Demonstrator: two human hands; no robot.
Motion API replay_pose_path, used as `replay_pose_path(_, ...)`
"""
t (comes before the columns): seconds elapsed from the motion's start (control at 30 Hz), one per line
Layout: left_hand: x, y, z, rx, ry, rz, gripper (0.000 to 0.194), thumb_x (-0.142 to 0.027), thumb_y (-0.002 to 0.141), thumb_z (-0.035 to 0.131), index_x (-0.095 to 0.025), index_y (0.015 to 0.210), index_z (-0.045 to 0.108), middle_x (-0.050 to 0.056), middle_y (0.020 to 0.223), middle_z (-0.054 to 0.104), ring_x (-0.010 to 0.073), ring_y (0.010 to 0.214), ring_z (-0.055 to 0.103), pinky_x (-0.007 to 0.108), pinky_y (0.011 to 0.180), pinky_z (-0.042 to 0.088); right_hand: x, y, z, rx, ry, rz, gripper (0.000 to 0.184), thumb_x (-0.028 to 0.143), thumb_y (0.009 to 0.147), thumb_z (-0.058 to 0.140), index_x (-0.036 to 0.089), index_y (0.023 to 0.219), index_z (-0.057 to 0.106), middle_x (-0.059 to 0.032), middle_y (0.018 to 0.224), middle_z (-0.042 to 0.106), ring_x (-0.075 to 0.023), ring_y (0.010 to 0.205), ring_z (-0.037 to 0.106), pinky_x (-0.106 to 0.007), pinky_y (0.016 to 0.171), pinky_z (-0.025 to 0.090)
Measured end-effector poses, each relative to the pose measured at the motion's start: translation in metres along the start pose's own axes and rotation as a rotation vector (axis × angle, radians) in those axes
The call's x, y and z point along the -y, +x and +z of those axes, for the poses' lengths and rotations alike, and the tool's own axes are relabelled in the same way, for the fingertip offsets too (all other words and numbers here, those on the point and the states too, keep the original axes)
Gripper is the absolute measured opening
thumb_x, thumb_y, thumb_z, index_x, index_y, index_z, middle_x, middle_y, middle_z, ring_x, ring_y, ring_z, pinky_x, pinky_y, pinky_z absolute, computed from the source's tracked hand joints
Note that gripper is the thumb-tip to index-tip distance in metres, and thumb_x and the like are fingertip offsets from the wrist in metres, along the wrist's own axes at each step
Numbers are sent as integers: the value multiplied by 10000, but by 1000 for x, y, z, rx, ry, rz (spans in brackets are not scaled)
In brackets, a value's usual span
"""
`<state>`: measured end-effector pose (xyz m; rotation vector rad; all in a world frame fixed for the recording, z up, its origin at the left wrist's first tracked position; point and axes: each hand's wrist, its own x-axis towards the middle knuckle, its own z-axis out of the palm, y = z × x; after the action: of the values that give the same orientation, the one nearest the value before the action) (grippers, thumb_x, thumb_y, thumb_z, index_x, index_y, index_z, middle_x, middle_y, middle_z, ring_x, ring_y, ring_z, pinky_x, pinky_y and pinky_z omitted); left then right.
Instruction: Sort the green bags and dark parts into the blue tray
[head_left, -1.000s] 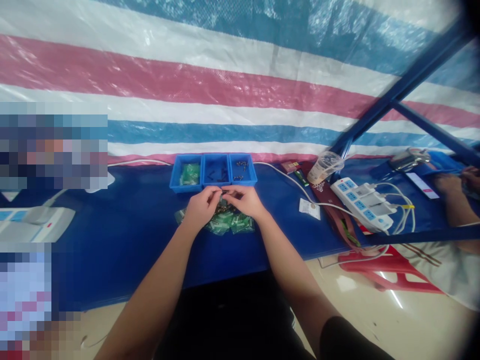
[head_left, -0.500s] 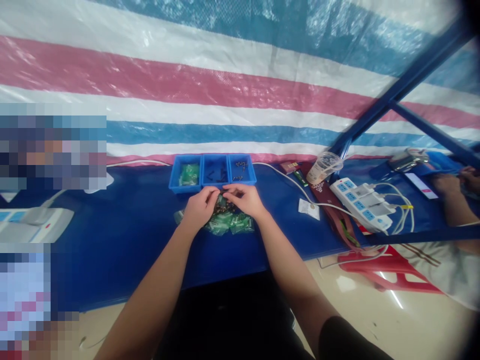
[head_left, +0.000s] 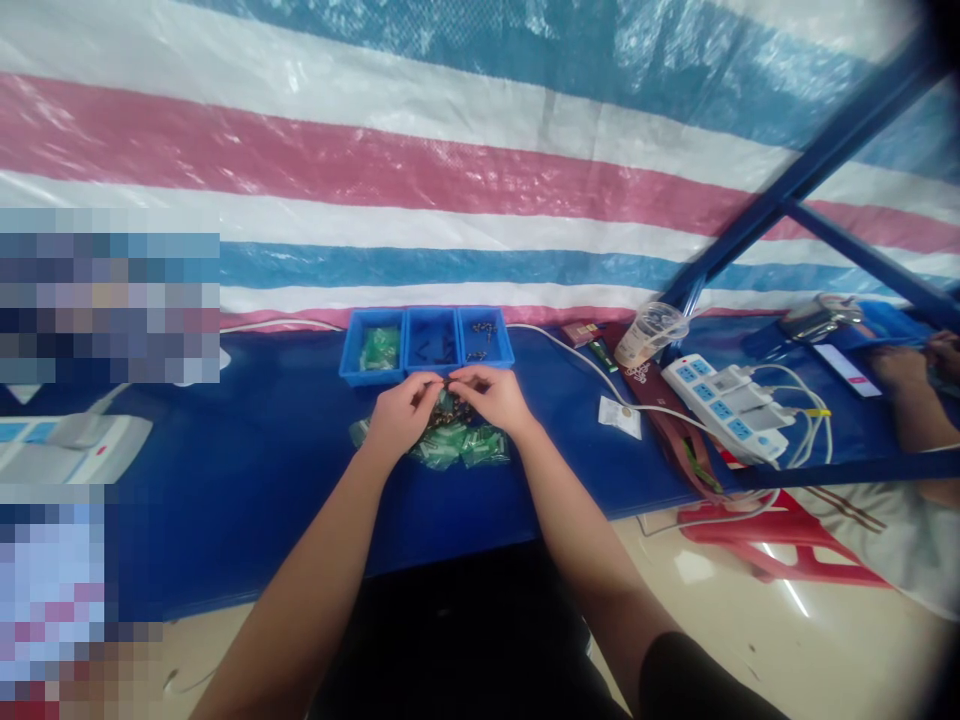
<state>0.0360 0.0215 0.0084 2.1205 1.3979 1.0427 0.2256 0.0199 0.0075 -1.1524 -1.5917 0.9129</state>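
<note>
My left hand [head_left: 405, 412] and my right hand [head_left: 493, 397] meet over a pile in front of three joined blue bins. Fingers of both hands are pinched together at the tips, around something small and dark that I cannot make out. Beneath them lie green-and-clear plastic packets [head_left: 466, 446] and a heap of small brownish metal parts [head_left: 448, 412], partly covered by my hands. The left bin [head_left: 349, 352] contains green packets, the middle bin [head_left: 430, 326] dark strip-like pieces, and the right bin [head_left: 504, 350] several small dark metal parts.
Right of the bins are a plastic cup [head_left: 649, 335], a white packet [head_left: 619, 417], a dark red strap bag [head_left: 660, 420] and a power strip [head_left: 716, 412] with cables. Another person's hand [head_left: 900, 372] is at far right, beyond a blue frame bar [head_left: 795, 190]. Another power strip [head_left: 112, 450] stands at left.
Both hands stay over the pile with fingertips together, shifting only very slightly. The whole view has moved a few pixels; the bins and packets look the same.
</note>
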Motion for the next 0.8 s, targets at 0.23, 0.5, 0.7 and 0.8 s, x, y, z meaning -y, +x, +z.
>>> replay_pose_path(0.23,3,0,3,-30,2,0,278,-406,946,496,-197,999,670,15,842,704,122,693,625,217,709,451,-3,1,2,9,-9,-35,276,372,809,704,190,1015,727,-35,843,739,-130,660,657,-253,673,545)
replay_pose_path(0.5,3,0,5,-64,-43,-6,286,-413,944,501,-188,1007,667,14,802,696,114,668,618,215,711,459,-1,1,0,0,-18,-28,275,399,804,705,196,986,739,-42,843,747,-147,665,669,-265,659,555)
replay_pose_path(0.7,3,-1,5,-6,-97,-27,294,-425,906,554,-201,1062,663,-24,682,640,102,593,573,214,637,444,-2,1,0,-16,-66,-57,258,386,842,665,183,985,734,-46,840,745,-138,661,654,-258,652,534)
replay_pose_path(0.8,5,0,6,-21,-82,-30,273,-406,894,577,-207,1055,674,-32,667,630,96,587,562,212,642,441,-2,1,1,0,-67,-47,251,388,841,664,179,965,729,-46,834,742,-141,677,659,-256,653,531)
